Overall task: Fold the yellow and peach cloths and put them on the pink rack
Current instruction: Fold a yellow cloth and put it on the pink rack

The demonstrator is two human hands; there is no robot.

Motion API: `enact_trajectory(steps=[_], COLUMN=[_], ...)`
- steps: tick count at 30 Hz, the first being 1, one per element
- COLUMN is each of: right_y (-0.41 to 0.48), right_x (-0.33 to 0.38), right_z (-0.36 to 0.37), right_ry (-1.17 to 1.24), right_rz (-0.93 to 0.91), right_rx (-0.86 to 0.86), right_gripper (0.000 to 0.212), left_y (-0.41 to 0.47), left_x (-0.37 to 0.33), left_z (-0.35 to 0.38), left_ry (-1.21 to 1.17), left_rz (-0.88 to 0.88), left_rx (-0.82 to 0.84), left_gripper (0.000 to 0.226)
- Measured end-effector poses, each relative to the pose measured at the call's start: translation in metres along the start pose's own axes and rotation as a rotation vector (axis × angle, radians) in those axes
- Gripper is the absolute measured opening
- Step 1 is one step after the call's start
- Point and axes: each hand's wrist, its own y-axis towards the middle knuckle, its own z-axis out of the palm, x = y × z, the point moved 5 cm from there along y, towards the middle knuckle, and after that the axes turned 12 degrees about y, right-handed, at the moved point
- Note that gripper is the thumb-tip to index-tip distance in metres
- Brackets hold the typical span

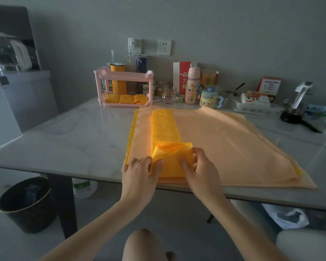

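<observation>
A yellow cloth (166,127), folded into a long narrow strip, lies on top of a stack of flat peach cloths (228,144) on the table. Its near end is turned back over itself. My left hand (139,172) pinches the left edge of that fold and my right hand (199,168) pinches the right edge. The pink rack (123,75) stands at the back of the table, with three folded yellow cloths (126,98) on its lower shelf and a bare upper shelf.
Behind the cloths stand a glass jar (168,95), a pink bottle (192,85), a yellow mug (209,97), boxes and a dark pan (294,115). A black bin (26,204) sits on the floor at the left, by the grey marble table (73,138).
</observation>
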Motion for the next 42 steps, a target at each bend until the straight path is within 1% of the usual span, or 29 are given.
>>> enact_trajectory(steps=[2,4,6,7,8,10,12,13,15,16,17,18,20,22,23,25,27,28,29,31,33,35,37,38,40,42], right_y=[0.003,0.005,0.005,0.005,0.004,0.004,0.006,0.007,0.005,0.001,-0.004,-0.010,-0.020,-0.028,-0.030,-0.032,-0.031,-0.030,-0.029,-0.027,-0.024,-0.018,-0.010,-0.005,0.003,0.009], right_x=[0.004,0.007,0.007,0.006,0.004,0.001,0.002,0.005,0.019,0.027,0.034,0.037,0.030,0.016,0.009,0.000,0.001,0.002,0.004,0.008,0.014,0.017,0.014,0.010,0.005,0.003], right_z=[0.001,0.002,0.004,0.006,0.008,0.012,0.012,0.012,0.014,0.019,0.025,0.031,0.040,0.045,0.046,0.044,0.038,0.037,0.035,0.034,0.033,0.027,0.018,0.015,0.011,0.010], right_ry=[-0.137,-0.243,-0.310,-0.330,-0.335,-0.326,-0.343,-0.376,-0.446,-0.453,-0.420,-0.365,-0.289,-0.369,-0.449,-0.598,-0.655,-0.670,-0.676,-0.636,-0.562,-0.512,-0.494,-0.486,-0.440,-0.374], right_rz=[0.006,-0.010,-0.023,-0.017,-0.007,0.017,0.039,-0.002,-0.206,-0.336,-0.425,-0.470,-0.425,-0.378,-0.364,-0.323,-0.260,-0.233,-0.204,-0.189,-0.198,-0.206,-0.158,-0.130,-0.096,-0.086], right_rx=[-0.047,-0.085,-0.102,-0.101,-0.099,-0.088,-0.091,-0.111,-0.133,-0.097,-0.010,0.081,0.254,0.353,0.386,0.412,0.382,0.369,0.371,0.379,0.403,0.416,0.441,0.456,0.467,0.464], right_gripper=[0.044,0.040,0.033,0.031,0.029,0.029,0.028,0.026,0.026,0.024,0.023,0.025,0.040,0.062,0.067,0.072,0.078,0.080,0.081,0.079,0.071,0.076,0.084,0.083,0.075,0.069], left_y=[0.003,0.003,0.002,0.002,0.004,0.006,0.008,0.008,0.010,0.010,0.010,0.009,0.005,0.004,0.004,0.002,0.003,0.003,0.002,0.004,0.005,0.007,0.010,0.012,0.017,0.021], left_x=[-0.001,-0.002,-0.002,-0.004,-0.006,-0.012,-0.017,-0.018,-0.012,-0.006,-0.001,0.003,0.010,0.014,0.016,0.015,0.014,0.016,0.016,0.017,0.016,0.014,0.011,0.009,0.006,0.003], left_z=[0.000,0.002,0.005,0.004,0.004,0.006,0.008,0.009,0.013,0.015,0.016,0.017,0.022,0.024,0.025,0.025,0.027,0.029,0.029,0.028,0.026,0.023,0.019,0.016,0.014,0.013], left_ry=[0.018,0.082,0.151,0.154,0.152,0.231,0.307,0.321,0.327,0.331,0.325,0.306,0.349,0.446,0.459,0.475,0.444,0.416,0.408,0.428,0.437,0.430,0.457,0.465,0.450,0.427], left_rz=[-0.089,-0.127,-0.115,-0.083,-0.018,0.197,0.389,0.427,0.406,0.393,0.407,0.430,0.486,0.461,0.423,0.380,0.391,0.368,0.353,0.343,0.327,0.325,0.340,0.344,0.337,0.324], left_rx=[0.024,0.054,0.057,0.038,0.001,-0.070,-0.080,-0.067,-0.018,-0.004,-0.012,-0.016,0.030,0.115,0.172,0.259,0.347,0.399,0.419,0.435,0.469,0.493,0.516,0.510,0.506,0.529], left_gripper=[0.023,0.032,0.041,0.042,0.040,0.039,0.039,0.039,0.035,0.029,0.020,0.019,0.036,0.050,0.058,0.071,0.096,0.107,0.114,0.117,0.119,0.125,0.124,0.119,0.106,0.088])
